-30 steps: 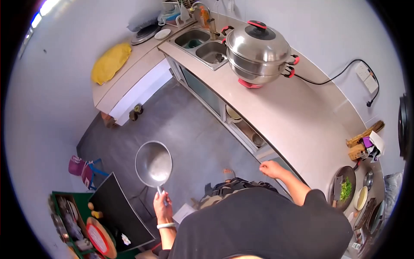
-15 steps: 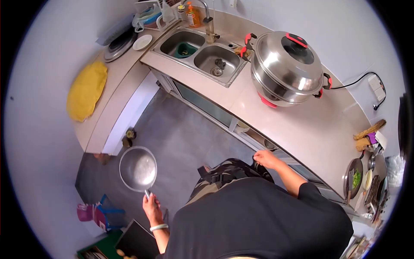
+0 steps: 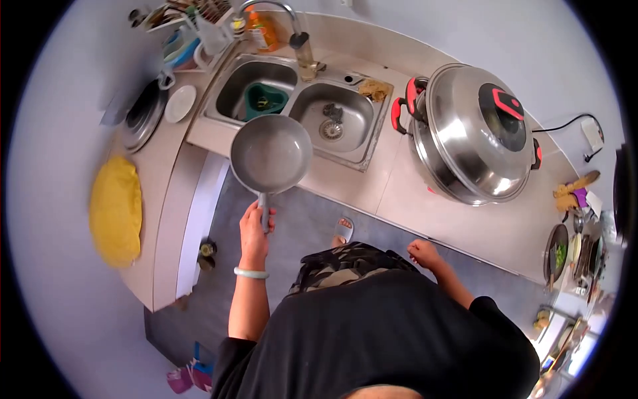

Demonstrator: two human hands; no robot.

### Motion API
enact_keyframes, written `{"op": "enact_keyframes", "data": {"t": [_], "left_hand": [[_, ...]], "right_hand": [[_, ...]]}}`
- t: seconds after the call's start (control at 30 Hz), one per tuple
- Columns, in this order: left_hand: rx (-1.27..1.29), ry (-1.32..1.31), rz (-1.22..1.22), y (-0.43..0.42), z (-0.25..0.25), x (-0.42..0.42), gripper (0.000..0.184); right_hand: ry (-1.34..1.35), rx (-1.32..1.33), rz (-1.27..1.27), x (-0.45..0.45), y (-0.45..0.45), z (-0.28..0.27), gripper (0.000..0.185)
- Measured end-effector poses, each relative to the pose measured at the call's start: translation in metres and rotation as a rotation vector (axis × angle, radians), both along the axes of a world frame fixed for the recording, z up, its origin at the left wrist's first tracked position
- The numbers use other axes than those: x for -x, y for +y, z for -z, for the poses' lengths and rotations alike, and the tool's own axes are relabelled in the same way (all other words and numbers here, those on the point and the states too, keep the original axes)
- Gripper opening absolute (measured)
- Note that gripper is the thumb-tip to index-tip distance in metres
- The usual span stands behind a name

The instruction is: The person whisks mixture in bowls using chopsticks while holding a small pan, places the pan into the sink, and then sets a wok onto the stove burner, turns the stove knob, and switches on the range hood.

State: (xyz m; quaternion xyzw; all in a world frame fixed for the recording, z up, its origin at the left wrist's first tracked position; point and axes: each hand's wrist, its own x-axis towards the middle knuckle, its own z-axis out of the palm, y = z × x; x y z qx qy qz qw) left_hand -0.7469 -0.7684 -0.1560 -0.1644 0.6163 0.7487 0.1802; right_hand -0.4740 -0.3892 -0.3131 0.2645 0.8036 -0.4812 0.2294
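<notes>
Left grip holds a pan, right grip curls narrow, bottle label looks illegible.

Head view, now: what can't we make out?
All in the head view:
- Inside of the steamer pot: hidden by its lid.
- Underside of the frying pan: faces away from the camera.
- Palm of the right hand: hidden by the curled hand itself; can't tell if it holds anything small.
- Second foot: hidden by the body and camouflage bottoms.
- Purple item, lower left: too blurred to identify.
</notes>
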Motion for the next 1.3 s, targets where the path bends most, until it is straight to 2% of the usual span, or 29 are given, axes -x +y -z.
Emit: {"op": "enact_keyframes", "data": {"t": [0.07, 0.17, 0.2, 0.3, 0.4, 0.5, 0.53, 0.6, 0.7, 0.83, 0.87, 0.93, 1.17, 1.3], "left_hand": [[0.167, 0.068, 0.158, 0.029, -0.002, 0.044, 0.032], [0.362, 0.206, 0.373, 0.062, 0.015, 0.103, 0.035], [0.460, 0.239, 0.427, 0.073, 0.020, 0.118, 0.035], [0.967, 0.939, 0.665, 0.094, 0.063, 0.166, 0.038], [1.051, 0.837, 0.980, 0.116, 0.072, 0.194, 0.040], [1.079, 0.960, 1.129, 0.124, 0.098, 0.209, 0.040], [1.099, 1.025, 1.156, 0.125, 0.109, 0.212, 0.041], [1.089, 0.998, 1.216, 0.128, 0.124, 0.217, 0.046], [1.121, 0.946, 1.331, 0.135, 0.140, 0.216, 0.050], [1.122, 0.997, 1.337, 0.142, 0.143, 0.209, 0.051], [1.133, 0.914, 1.417, 0.146, 0.141, 0.208, 0.052], [1.072, 1.015, 1.404, 0.147, 0.155, 0.206, 0.053], [0.861, 1.107, 1.499, 0.142, 0.195, 0.192, 0.053], [0.745, 1.192, 1.528, 0.143, 0.179, 0.200, 0.055]], "right_hand": [[0.060, 0.066, 0.135, 0.013, -0.003, -0.010, 0.021], [0.049, 0.005, 0.096, 0.013, 0.000, -0.007, 0.021], [0.010, 0.011, 0.224, 0.012, -0.005, -0.014, 0.022], [-0.077, 0.005, 0.584, -0.006, -0.026, -0.028, 0.025], [-0.188, -0.071, 0.733, -0.027, -0.059, -0.039, 0.027], [-0.296, -0.111, 0.764, -0.053, -0.105, -0.032, 0.030], [-0.281, -0.196, 0.713, -0.055, -0.123, -0.031, 0.030], [-0.410, -0.226, 0.665, -0.039, -0.149, -0.046, 0.029], [-0.394, -0.164, 0.697, -0.027, -0.180, -0.043, 0.030], [-0.364, -0.157, 0.762, -0.001, -0.209, -0.062, 0.029], [-0.351, -0.163, 0.793, -0.001, -0.214, -0.063, 0.029], [-0.328, -0.155, 0.825, -0.001, -0.233, -0.060, 0.029], [-0.482, -0.091, 0.964, -0.004, -0.294, -0.061, 0.030], [-0.497, -0.134, 0.952, -0.009, -0.315, -0.060, 0.032]]}}
